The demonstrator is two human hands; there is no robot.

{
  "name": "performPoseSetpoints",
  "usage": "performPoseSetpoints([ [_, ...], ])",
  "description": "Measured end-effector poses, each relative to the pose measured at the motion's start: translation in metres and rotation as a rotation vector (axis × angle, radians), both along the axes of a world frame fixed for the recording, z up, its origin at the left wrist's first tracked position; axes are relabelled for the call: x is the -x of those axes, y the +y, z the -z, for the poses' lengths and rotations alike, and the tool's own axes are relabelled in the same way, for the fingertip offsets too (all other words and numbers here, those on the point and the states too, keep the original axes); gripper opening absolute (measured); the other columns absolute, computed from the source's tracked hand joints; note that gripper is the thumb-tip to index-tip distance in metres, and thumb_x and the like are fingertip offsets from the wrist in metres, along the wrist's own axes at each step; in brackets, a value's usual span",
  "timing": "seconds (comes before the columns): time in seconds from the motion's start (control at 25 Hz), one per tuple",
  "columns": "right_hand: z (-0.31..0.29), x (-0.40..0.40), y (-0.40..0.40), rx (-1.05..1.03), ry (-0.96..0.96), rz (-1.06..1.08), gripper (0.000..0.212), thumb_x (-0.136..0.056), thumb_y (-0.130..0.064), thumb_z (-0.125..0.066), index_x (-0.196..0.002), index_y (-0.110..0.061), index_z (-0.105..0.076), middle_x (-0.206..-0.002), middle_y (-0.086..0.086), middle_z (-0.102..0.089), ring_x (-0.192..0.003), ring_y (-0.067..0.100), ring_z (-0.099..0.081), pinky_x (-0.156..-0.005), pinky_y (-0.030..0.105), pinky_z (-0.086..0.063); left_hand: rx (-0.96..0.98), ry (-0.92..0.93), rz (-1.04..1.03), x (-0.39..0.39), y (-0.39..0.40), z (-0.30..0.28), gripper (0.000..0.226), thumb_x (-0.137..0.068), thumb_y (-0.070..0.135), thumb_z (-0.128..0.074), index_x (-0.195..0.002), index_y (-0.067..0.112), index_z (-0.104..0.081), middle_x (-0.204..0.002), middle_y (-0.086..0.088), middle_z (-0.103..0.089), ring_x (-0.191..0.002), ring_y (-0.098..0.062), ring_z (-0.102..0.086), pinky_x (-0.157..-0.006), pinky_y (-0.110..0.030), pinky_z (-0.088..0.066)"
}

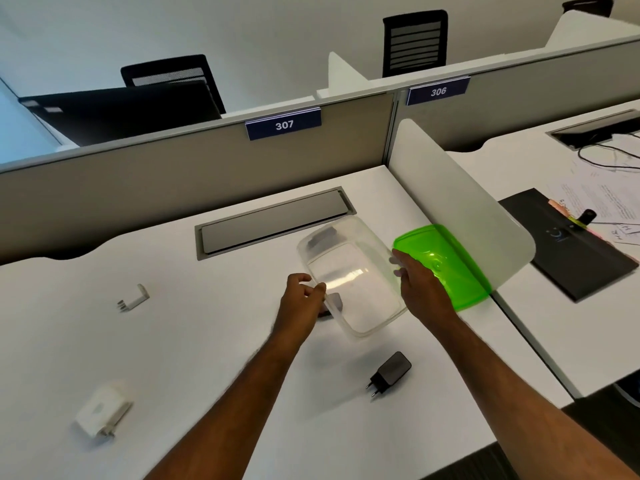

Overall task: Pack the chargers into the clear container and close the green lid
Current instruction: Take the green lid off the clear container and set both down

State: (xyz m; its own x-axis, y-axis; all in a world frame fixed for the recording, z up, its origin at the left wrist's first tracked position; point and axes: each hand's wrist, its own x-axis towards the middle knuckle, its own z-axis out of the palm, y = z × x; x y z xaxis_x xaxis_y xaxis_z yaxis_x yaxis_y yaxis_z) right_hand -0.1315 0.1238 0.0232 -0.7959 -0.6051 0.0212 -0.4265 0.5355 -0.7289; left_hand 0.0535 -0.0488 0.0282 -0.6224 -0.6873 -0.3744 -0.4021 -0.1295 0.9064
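The clear container [349,275] is tilted above the white desk, its open side facing me. My left hand [303,299] pinches its near-left rim. My right hand [420,285] grips its right rim. The green lid [446,261] lies flat on the desk just right of the container, against the side divider. A black charger [391,372] with two round pins lies near the front of the desk. A white charger [100,410] lies at the front left. A small white plug piece [135,297] lies further back on the left. A dark object [332,306] shows partly behind the container, by my left hand.
A grey cable hatch [273,223] is set into the desk behind the container. A rounded white side divider [460,206] stands on the right. Beyond it, the neighbouring desk holds a black folder [568,244] and papers. A grey partition with labels 307 and 306 closes the back.
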Motion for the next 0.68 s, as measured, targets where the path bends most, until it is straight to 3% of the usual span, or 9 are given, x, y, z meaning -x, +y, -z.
performPoseSetpoints([
  [0.08, -0.004, -0.016, -0.01, -0.005, -0.004, -0.046, 0.052, -0.099, 0.004, -0.042, -0.146, -0.017, -0.052, -0.138, 0.0, -0.064, -0.117, 0.023, -0.065, -0.103, 0.045, -0.05, 0.028, -0.009, -0.056, -0.021, -0.013, -0.002, 0.029, -0.098, 0.035, -0.06, -0.122, 0.025, -0.047, -0.108, -0.004, -0.07, -0.087, -0.016, -0.073, -0.057, -0.016, -0.053],
  [0.44, -0.012, -0.087, -0.056, -0.044, 0.001, -0.276, 0.055, -0.099, 0.003, -0.04, -0.146, -0.023, -0.05, -0.138, -0.011, -0.063, -0.116, 0.012, -0.065, -0.102, 0.034, -0.05, 0.072, -0.096, -0.21, -0.128, -0.078, -0.007, 0.025, -0.098, 0.043, -0.054, -0.104, 0.019, -0.061, -0.088, -0.001, -0.074, -0.077, -0.018, -0.073, -0.067, -0.032, -0.055],
  [0.68, -0.012, -0.128, -0.085, -0.071, 0.061, -0.455, 0.046, -0.104, -0.008, -0.045, -0.144, -0.029, -0.053, -0.138, -0.02, -0.061, -0.117, -0.001, -0.064, -0.09, 0.01, -0.043, 0.125, -0.137, -0.27, -0.207, -0.096, 0.003, 0.024, -0.097, 0.043, -0.054, -0.096, 0.021, -0.064, -0.08, 0.0, -0.076, -0.079, -0.018, -0.074, -0.072, -0.035, -0.057],
])
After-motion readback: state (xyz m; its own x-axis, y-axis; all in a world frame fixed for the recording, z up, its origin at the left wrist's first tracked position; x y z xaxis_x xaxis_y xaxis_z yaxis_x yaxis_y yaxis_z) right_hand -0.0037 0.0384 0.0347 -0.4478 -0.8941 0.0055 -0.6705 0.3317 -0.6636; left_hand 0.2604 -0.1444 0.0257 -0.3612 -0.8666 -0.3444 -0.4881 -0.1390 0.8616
